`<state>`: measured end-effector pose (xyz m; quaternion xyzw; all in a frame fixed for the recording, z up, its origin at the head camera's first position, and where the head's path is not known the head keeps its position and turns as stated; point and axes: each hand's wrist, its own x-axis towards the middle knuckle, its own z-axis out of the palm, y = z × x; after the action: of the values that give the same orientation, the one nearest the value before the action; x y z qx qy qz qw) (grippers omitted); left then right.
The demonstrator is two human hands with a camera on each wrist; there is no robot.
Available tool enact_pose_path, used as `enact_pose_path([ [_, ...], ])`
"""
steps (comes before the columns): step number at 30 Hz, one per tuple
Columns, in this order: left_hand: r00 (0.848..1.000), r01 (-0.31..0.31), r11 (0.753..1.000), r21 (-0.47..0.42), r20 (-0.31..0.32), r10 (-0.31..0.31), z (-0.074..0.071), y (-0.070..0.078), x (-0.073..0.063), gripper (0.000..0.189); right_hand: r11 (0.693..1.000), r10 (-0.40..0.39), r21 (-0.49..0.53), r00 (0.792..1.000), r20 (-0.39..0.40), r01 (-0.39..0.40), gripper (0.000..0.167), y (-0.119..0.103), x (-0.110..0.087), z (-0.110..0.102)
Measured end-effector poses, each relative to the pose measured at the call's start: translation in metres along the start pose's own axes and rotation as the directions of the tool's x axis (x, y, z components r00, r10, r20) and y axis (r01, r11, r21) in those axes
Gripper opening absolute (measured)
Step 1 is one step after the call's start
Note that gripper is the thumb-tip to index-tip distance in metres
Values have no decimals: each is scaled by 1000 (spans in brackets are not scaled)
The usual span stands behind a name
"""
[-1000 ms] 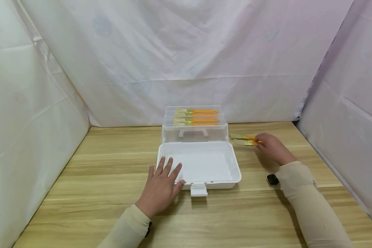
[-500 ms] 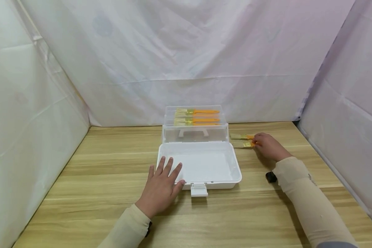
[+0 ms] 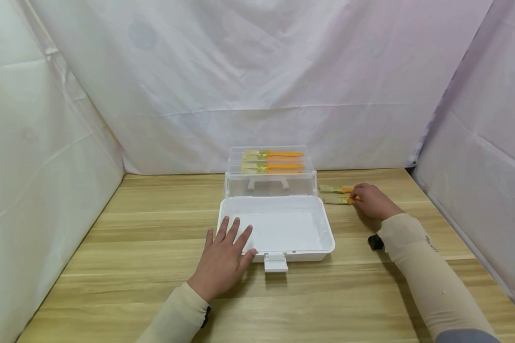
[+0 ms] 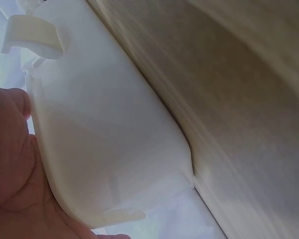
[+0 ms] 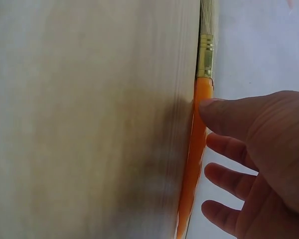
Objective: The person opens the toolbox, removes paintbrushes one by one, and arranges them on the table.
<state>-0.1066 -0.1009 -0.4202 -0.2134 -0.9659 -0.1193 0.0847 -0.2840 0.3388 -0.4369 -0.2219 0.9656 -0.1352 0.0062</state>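
Note:
An opened white plastic case [image 3: 326, 251] stands mid-table. Over its front left corner my left hand [image 3: 221, 264] lies with fingers spread, palm against the rim in the left wrist view. Right of the case, my right hand [image 3: 374, 202] pinches the orange handle of a flat paintbrush [image 3: 336, 200], which lies along the table. The right wrist view has the thumb on that handle [image 5: 202, 94], the index finger hidden and the other fingers loosely bent. A second paintbrush [image 3: 331, 189] lies parallel just behind it, its handle end partly covered by the hand.
Behind the base the clear lid [image 3: 238, 186] is tipped back, with several orange-handled paintbrushes [image 3: 285, 166] on or in it. The front latch [image 3: 276, 263] hangs outward. White cloth [image 3: 266, 85] encloses the wooden table [image 3: 146, 247] at the back and sides.
The near paintbrush has shifted slightly towards me and settled flat in my right hand's fingers. My right forearm has shifted a little left. The left hand has stayed put.

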Motion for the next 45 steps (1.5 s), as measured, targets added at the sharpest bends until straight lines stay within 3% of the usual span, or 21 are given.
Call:
enact_pose_path([
  [10, 1000, -2, 1000, 7, 8, 2, 0, 0, -1, 56, 1000, -2, -7, 1000, -26, 2, 13, -1, -3, -5],
  [16, 1000, 4, 1000, 2, 12, -4, 0, 0, 0, 56, 1000, -4, -14, 1000, -29, 4, 17, -13, 4, -25],
  [21, 1000, 4, 1000, 0, 10, -4, 0, 0, -1, 56, 999, 1, -32, 1000, -28, -2, 21, -36, 16, -51],
  [30, 1000, 0, 1000, 0, -10, 0, -1, 0, 0, 56, 997, -74, -10, 993, -91, 74, 21, -92, 50, -81],
  [36, 1000, -4, 1000, 5, 9, 4, -2, 2, 0, 56, 984, -179, 5, 976, -127, 181, 22, -126, 69, -90],
  [45, 1000, 2, 1000, 7, 13, -2, -1, 0, 0, 57, 972, -235, 6, 971, -52, 236, 25, -163, 101, -85],
])
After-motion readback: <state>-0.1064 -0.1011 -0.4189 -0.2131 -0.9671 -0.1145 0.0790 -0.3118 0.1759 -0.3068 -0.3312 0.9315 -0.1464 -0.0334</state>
